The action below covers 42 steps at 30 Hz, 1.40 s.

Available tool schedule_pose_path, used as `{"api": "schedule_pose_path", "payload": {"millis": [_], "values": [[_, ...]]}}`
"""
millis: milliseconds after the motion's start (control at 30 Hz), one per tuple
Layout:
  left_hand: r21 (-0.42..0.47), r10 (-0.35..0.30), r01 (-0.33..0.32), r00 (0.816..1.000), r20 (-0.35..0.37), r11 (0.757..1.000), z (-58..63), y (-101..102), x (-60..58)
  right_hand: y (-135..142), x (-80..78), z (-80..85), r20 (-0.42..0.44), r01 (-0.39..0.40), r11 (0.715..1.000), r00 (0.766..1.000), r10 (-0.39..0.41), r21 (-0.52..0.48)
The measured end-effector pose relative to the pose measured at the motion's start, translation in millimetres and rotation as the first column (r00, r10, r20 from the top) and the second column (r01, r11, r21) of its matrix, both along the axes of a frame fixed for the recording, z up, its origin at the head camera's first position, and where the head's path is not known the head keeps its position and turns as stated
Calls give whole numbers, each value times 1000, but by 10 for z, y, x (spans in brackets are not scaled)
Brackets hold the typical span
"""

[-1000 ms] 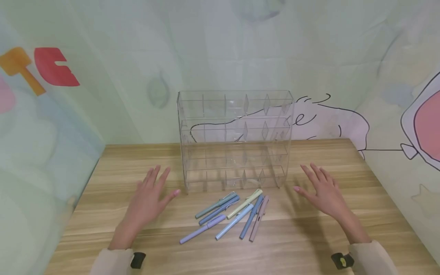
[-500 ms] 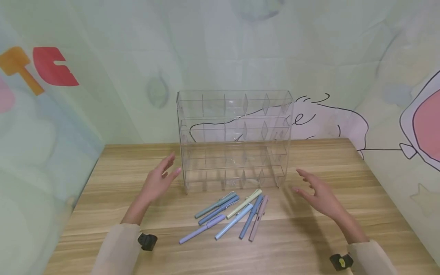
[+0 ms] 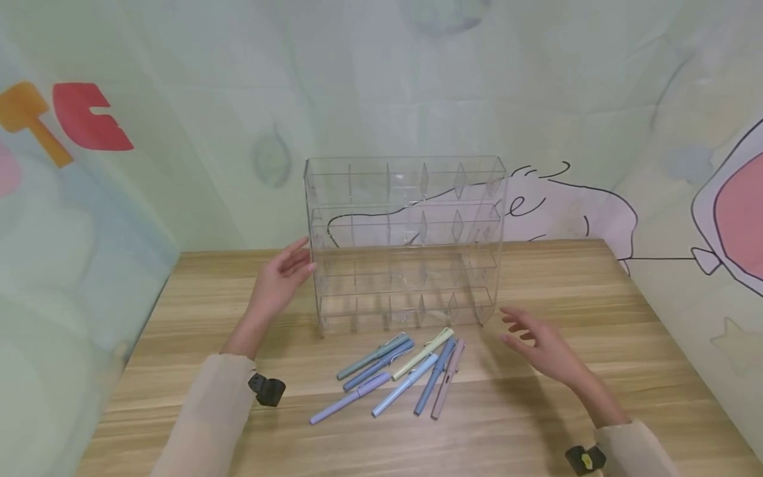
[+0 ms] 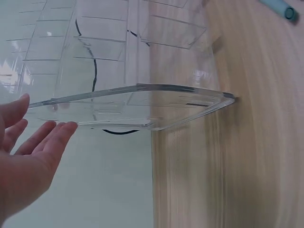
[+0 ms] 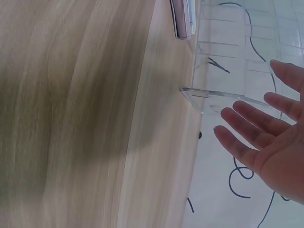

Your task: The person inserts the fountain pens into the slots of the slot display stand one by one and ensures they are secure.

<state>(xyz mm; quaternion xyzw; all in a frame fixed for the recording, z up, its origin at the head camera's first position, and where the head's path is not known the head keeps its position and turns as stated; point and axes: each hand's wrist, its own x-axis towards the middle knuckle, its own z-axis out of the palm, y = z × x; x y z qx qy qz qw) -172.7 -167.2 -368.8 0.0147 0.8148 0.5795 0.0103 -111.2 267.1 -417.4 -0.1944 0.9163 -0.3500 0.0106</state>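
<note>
A clear acrylic rack [image 3: 405,246] with rows of small compartments stands upright on the table. My left hand [image 3: 277,285] is at its left side, fingers loosely bent. In the left wrist view, thumb and fingertips lie close about the side panel's edge [image 4: 95,94]; whether they touch, I cannot tell. Off the rack's lower right corner my right hand [image 3: 542,348] hovers, fingers relaxed and holding nothing. Several capped pens lie in front of the rack, among them a lavender pen [image 3: 350,399], a pale yellow pen [image 3: 423,354], a light blue pen [image 3: 405,385] and a mauve pen [image 3: 448,379].
The wood-grain table [image 3: 197,311] ends at a printed cloth backdrop [image 3: 226,132] close behind the rack. More cloth rises on the left and right. A dark wrist device [image 3: 268,389] sits at the left cuff, another [image 3: 585,458] at the right.
My left hand has moved forward and right, up to the rack's left side. My right hand has shifted slightly left towards the rack and its fingers have drawn closer together. The pens have not moved.
</note>
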Motion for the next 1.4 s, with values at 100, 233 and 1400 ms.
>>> {"api": "schedule_pose_path", "payload": {"millis": [100,233,1400], "values": [[52,16,-18,999,34,998,34,3,-44,-24,11,-20,0,-16,1000,1000,16,-11],[80,28,-33,997,66,996,50,6,-76,-69,24,-47,11,-40,999,999,40,-22],[103,16,-22,998,60,994,-3,1,-102,-459,-110,-482,154,-139,987,977,151,-83]]}}
